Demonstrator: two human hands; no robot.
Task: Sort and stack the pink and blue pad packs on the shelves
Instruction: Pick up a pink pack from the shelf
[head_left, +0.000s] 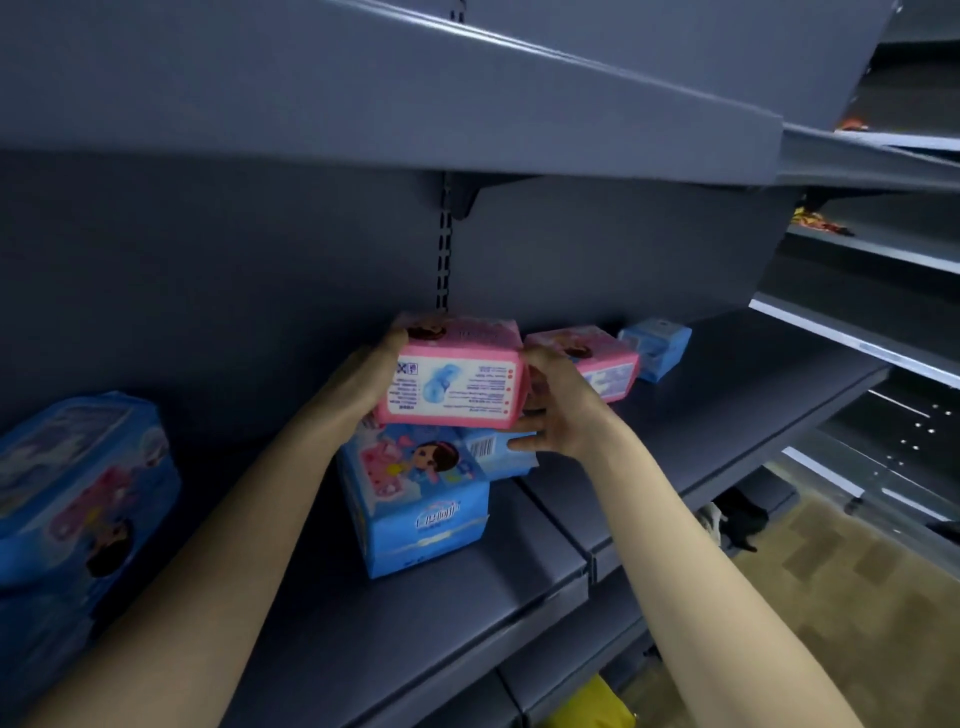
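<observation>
Now holds a pink pack (452, 371) between both hands, above the grey shelf (467, 597), white printed label toward the camera and upside down. Clasps its left end with the left hand (363, 379), fingers curled round the far side. Grips its right end with the right hand (556, 410), fingers bent in under the lower right corner. Holds it about level, long side along the shelf, directly over an upright blue pack (421, 499) with a cartoon girl on top; touching that pack or just clear of it, cannot tell. Behind and right of that one, a second blue pack (493, 452) lying flat, barcode outward, just beside the right hand's fingertips. Farther right on the same shelf, near the back panel (208, 260), another pink pack (597, 364), partly hidden by the right hand, and just beside it a small pale-blue pack (657, 348). At the shelf's far left, a large blue pack (78, 488), blurred, well apart from both hands. On the back panel, right behind the held pack, a slotted upright strip (443, 249). Overhead, an upper shelf (363, 93), grey too. Lower right, tan patterned floor (857, 597) with a black-and-white thing (737, 519) on it, too dim to name. At the bottom edge, something yellow (587, 706) below the shelf. Far right, neighbouring shelves (883, 249) with a few orange wrappers (815, 221).
</observation>
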